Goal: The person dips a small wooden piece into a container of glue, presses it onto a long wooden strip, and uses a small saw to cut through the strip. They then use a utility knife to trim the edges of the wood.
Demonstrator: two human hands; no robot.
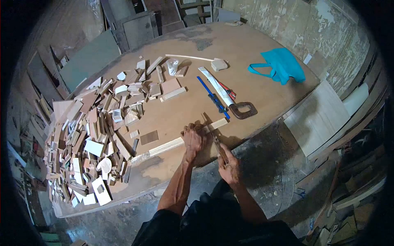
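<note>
A long pale wood strip (167,146) lies along the near edge of the table. My left hand (193,139) presses down on it with its fingers closed around the strip. My right hand (229,165) is wrapped round a thin dark tool (218,146), which crosses the strip just right of my left hand. Beyond the hands lie a blue bar (208,92), a white-wrapped handled tool (216,87) with a brown frame end, and a red tool (229,92).
On the table (242,49), a large heap of wood offcuts (94,147) covers the left side. A clear plastic cup (172,66) and a small wood block (219,64) stand further back. A teal bag (283,65) lies at the right, and a pale board (318,117) leans beyond the edge.
</note>
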